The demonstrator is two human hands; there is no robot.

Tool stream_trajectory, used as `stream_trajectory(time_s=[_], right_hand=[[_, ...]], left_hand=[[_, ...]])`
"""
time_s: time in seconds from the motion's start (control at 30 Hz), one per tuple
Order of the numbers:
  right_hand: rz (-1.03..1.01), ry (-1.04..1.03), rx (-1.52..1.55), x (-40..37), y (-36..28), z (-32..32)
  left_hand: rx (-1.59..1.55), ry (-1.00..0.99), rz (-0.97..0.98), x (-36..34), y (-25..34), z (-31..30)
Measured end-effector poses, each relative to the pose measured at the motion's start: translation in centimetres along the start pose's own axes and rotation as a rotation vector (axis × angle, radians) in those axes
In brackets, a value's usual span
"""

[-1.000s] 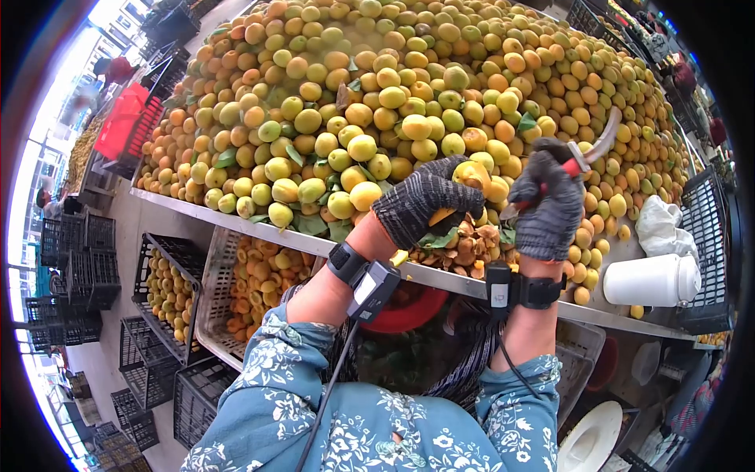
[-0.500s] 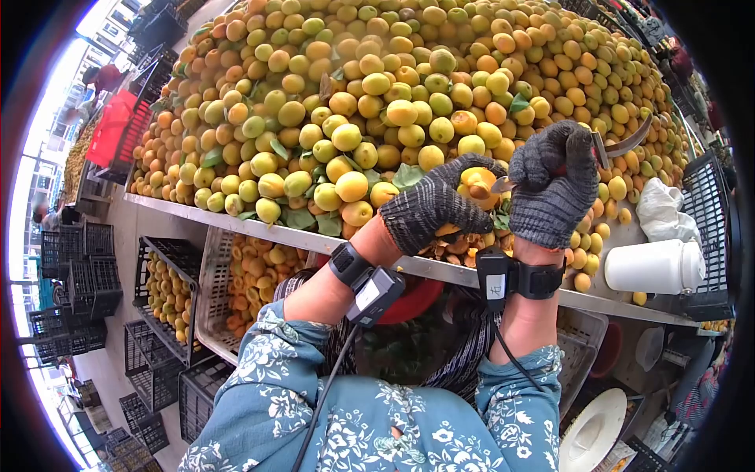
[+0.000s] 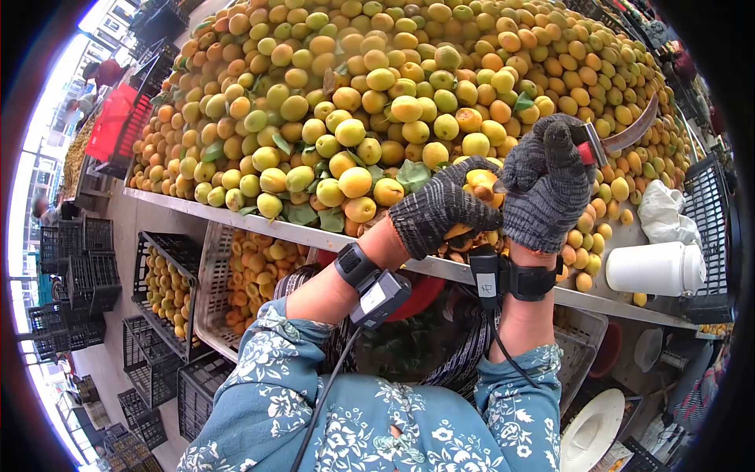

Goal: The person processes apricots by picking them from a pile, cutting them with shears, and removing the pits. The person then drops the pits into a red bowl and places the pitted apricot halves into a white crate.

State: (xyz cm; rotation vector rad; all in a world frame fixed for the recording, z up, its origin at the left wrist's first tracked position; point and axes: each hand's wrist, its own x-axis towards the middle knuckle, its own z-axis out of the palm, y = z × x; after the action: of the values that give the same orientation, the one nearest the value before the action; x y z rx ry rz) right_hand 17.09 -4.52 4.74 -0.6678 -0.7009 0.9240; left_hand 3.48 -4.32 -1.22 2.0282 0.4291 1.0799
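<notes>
My left hand (image 3: 442,211), in a dark striped knit glove, is closed around an apricot (image 3: 480,181) just above the table's front edge. Its orange flesh seems to show on the side facing my right hand. My right hand (image 3: 544,182), gloved alike, is wrapped around the red handle of a curved knife (image 3: 634,132). The hooked blade points up and right, away from the fruit. A small metal tip shows on the other side of that fist, close to the apricot. Behind both hands rises a large heap of apricots (image 3: 377,79) with some green leaves.
A metal table edge (image 3: 314,238) runs below the heap. Under it stands a pale crate (image 3: 208,295) of split apricots, beside a black crate (image 3: 193,256) of apricots. To the right are a white jug (image 3: 653,267), a white bag (image 3: 667,211) and a black crate (image 3: 708,197).
My right hand has shifted slightly left and turned, so more of the red handle shows and the blade sits higher. My left hand still grips the apricot, a little to the right.
</notes>
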Motion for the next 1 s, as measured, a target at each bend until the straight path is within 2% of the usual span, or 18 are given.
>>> stream_trajectory(time_s=[0.07, 0.1, 0.17, 0.2, 0.27, 0.37, 0.5, 0.6, 0.67, 0.7, 0.73, 0.8, 0.83, 0.93, 0.97, 1.0], right_hand=[[-0.008, 0.005, -0.025, -0.1, 0.3, 0.1], [-0.016, 0.009, -0.049, -0.2, 0.4, 0.1], [0.007, 0.015, -0.036, -0.4, 0.4, 0.3], [0.028, 0.022, -0.021, -0.5, 0.4, 0.4], [0.066, 0.062, 0.024, -0.7, 0.7, 0.5], [0.162, 0.059, 0.054, -0.7, 0.9, -0.2], [0.316, 0.036, 0.124, -0.6, 1.5, -1.1], [0.419, 0.061, 0.194, -0.5, 1.9, -1.4], [0.420, 0.064, 0.225, -0.5, 1.7, -1.4], [0.418, 0.065, 0.256, -0.4, 1.6, -1.5], [0.419, 0.065, 0.256, -0.4, 1.7, -1.6], [0.466, 0.043, 0.368, 0.0, 2.3, -2.4], [0.466, 0.036, 0.412, 0.2, 2.8, -2.9], [0.439, 0.089, 0.440, 0.4, 2.9, -3.5], [0.425, 0.071, 0.372, 1.0, 3.0, -4.3], [0.393, 0.094, 0.256, 1.2, 2.5, -3.9]], left_hand=[[-0.335, -0.035, -0.341, 0.5, 1.3, -0.2], [-0.336, -0.035, -0.341, 0.5, 1.1, -0.2], [-0.119, -0.008, -0.174, 0.4, 0.7, -0.3], [-0.119, -0.008, -0.173, 0.7, 0.8, -0.4], [-0.269, -0.019, -0.468, 1.4, 1.4, -0.6], [-0.312, 0.002, -0.565, 1.4, 1.9, -0.5], [-0.224, -0.031, -0.579, 1.1, 1.3, -0.4], [-0.171, 0.009, -0.510, 0.8, 1.0, 0.0], [-0.094, 0.008, -0.507, 0.6, 0.5, 0.2], [0.022, 0.029, -0.379, 0.6, 0.4, 0.2], [0.021, 0.030, -0.380, 0.5, 0.4, 0.4], [0.230, 0.022, -0.400, 0.4, 0.0, 0.7], [0.230, 0.024, -0.398, 0.3, -0.4, 0.9], [-0.241, 0.160, -0.421, -0.1, -2.7, 1.5], [0.013, 0.287, -0.371, -0.7, -3.4, 1.9], [0.016, 0.295, -0.365, -0.2, -2.9, 1.4]])
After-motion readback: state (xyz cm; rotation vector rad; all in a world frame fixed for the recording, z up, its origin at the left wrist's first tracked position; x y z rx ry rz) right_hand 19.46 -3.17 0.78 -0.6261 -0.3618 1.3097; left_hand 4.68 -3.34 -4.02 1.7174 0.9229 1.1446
